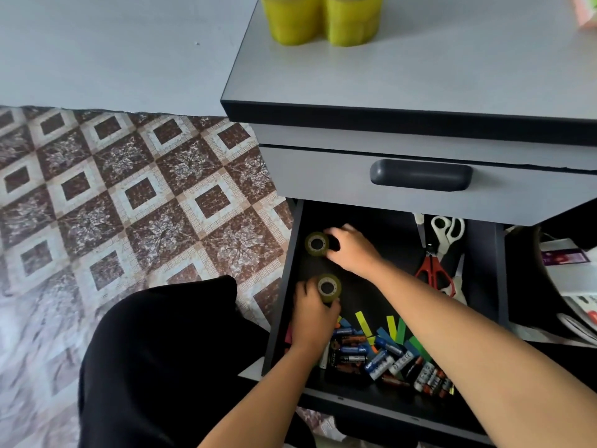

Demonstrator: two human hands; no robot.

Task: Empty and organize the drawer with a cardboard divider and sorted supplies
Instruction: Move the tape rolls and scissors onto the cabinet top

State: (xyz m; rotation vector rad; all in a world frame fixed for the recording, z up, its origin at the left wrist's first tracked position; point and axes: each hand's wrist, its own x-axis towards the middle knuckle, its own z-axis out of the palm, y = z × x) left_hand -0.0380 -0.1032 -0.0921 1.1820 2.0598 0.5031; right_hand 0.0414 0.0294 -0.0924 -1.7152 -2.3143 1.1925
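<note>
Nearest me, my right forearm (484, 367) crosses the open drawer (280, 305), which is pulled out under the desk (452, 66), just below a closed drawer (323, 176) with a dark handle (421, 174). My left hand (311, 318) curls its fingers round a small yellowish tape roll (328, 287) near the drawer's left wall. My right hand (352, 250) pinches a second roll (317, 244) farther back on the same side. Whether the rolls rest on the dark bottom or are lifted off it, I cannot quite tell. Beside my left wrist lies a heap of batteries (381, 360) mixed with coloured paper strips (392, 328). Toward the right wall lie red-handled scissors (433, 273), with white-handled scissors (447, 229) behind them. On the desk stand two yellow-green cylinders (290, 21). To the left, my knee (161, 350) in black cloth is over the patterned floor (129, 189).
</note>
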